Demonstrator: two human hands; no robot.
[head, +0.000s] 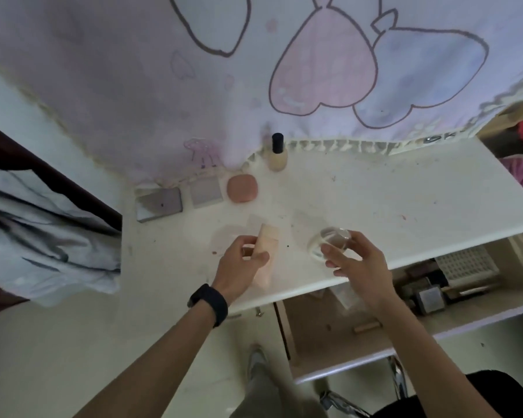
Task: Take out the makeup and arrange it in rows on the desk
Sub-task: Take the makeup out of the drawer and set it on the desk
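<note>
My left hand [239,262] grips a pale peach tube [266,236] held just above the white desk [390,206]. My right hand [357,260] holds a round clear-lidded compact [329,239] near the desk's front edge. Along the back of the desk lie a grey palette [160,203], a square grey compact [206,190] and a rounded pink compact [241,188] in a row. A foundation bottle [277,153] with a black cap stands upright behind them.
An open drawer [344,327] below the desk's front edge holds several small makeup items, a white mesh basket [462,262] and a lipstick-like stick [365,325]. A printed curtain [254,70] hangs behind the desk. Bedding [43,230] lies at left.
</note>
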